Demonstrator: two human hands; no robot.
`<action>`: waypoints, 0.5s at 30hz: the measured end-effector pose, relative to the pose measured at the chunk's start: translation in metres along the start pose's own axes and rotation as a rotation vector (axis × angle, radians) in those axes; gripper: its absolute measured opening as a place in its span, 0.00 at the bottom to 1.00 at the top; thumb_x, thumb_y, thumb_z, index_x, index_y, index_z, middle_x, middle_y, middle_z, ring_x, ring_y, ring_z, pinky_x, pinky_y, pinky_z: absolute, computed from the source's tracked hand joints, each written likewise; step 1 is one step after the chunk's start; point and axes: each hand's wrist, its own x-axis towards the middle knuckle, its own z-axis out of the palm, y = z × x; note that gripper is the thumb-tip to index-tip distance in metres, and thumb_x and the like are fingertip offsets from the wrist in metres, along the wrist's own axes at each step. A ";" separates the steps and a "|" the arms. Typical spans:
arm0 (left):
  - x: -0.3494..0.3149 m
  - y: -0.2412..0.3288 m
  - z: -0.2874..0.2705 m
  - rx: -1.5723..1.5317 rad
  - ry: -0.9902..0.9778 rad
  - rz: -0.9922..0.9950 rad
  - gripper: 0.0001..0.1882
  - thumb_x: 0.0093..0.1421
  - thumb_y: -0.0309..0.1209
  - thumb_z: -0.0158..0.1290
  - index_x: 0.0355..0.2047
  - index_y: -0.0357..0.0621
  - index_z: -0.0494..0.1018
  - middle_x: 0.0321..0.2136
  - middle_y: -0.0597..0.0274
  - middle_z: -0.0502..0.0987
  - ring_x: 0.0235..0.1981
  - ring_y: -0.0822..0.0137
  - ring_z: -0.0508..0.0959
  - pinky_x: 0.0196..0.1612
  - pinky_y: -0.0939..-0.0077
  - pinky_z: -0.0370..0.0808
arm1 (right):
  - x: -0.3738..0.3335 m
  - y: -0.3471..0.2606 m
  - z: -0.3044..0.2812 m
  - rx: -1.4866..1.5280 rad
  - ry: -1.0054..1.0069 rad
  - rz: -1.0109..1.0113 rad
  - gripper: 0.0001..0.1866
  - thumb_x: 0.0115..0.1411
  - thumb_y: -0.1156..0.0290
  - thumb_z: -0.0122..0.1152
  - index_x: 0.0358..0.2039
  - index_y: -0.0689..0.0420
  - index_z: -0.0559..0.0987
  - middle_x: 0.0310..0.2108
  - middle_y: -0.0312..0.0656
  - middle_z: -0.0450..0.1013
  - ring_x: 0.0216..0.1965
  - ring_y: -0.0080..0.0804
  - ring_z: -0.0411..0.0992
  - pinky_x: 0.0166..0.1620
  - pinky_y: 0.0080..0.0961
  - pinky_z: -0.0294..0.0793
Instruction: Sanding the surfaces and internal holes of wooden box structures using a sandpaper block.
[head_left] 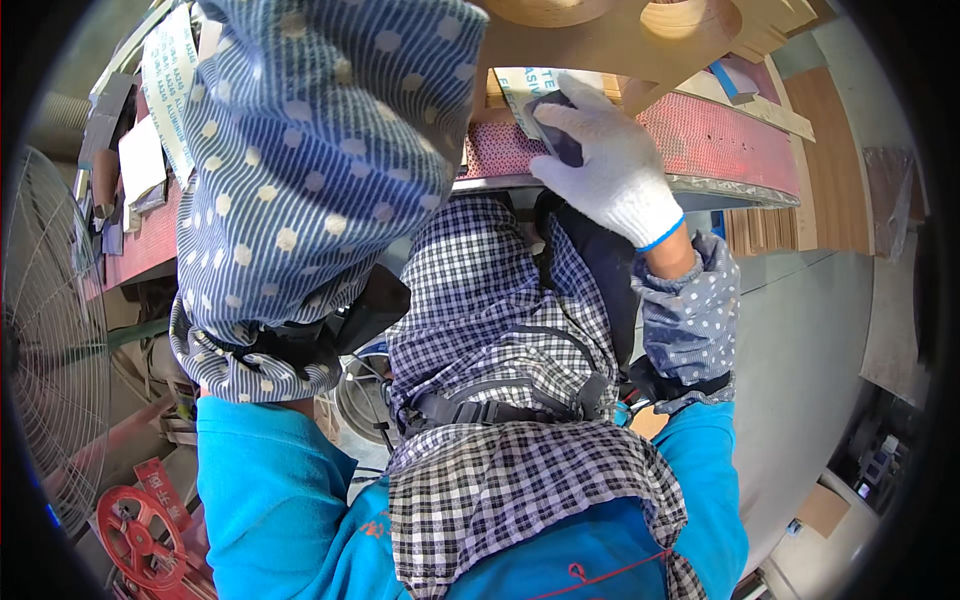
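Observation:
My right hand [615, 165], in a white knit glove with a blue cuff, is at the bench's near edge below a pale wooden board [615, 48] with round cut-outs. Its fingers are closed round a dark grey abrasive pad [562, 132]. Beside the pad lies a white sheet with blue print [518, 88], partly under the board. My left arm, in a blue-and-white dotted sleeve [310, 150], reaches up across the bench. The left hand itself is out of sight beyond that sleeve.
Red patterned matting [725, 145] covers the bench. Sandpaper strips [168, 85] and small blocks lie at its left end. A wire-caged fan [55, 330] and a red handwheel [140, 537] stand at left. Wooden boards [825, 150] lean at right.

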 end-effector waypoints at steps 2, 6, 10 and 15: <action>-0.004 0.000 0.009 0.037 0.048 0.006 0.30 0.60 0.55 0.60 0.38 0.34 0.82 0.25 0.49 0.82 0.27 0.56 0.82 0.33 0.62 0.78 | 0.001 0.007 0.001 0.124 -0.023 0.134 0.13 0.58 0.63 0.64 0.41 0.54 0.85 0.53 0.45 0.78 0.47 0.48 0.78 0.50 0.38 0.79; 0.006 -0.002 0.008 -0.003 -0.008 0.020 0.30 0.60 0.55 0.60 0.39 0.34 0.82 0.26 0.49 0.82 0.27 0.57 0.83 0.33 0.62 0.79 | 0.005 0.020 0.002 0.191 -0.065 0.456 0.14 0.60 0.61 0.63 0.41 0.54 0.86 0.47 0.49 0.80 0.44 0.51 0.80 0.51 0.37 0.79; 0.008 -0.007 0.013 -0.046 0.000 0.014 0.30 0.60 0.55 0.60 0.40 0.35 0.82 0.26 0.49 0.82 0.28 0.57 0.83 0.34 0.62 0.79 | 0.009 0.003 -0.008 -0.087 -0.229 0.251 0.21 0.60 0.58 0.64 0.48 0.58 0.84 0.56 0.51 0.75 0.49 0.51 0.78 0.53 0.40 0.78; 0.004 -0.008 0.006 -0.051 -0.007 0.002 0.30 0.60 0.55 0.60 0.40 0.35 0.82 0.26 0.49 0.82 0.28 0.57 0.83 0.33 0.62 0.79 | -0.003 0.005 -0.011 -0.221 -0.266 -0.030 0.32 0.52 0.65 0.71 0.58 0.57 0.75 0.65 0.56 0.65 0.59 0.56 0.72 0.59 0.43 0.75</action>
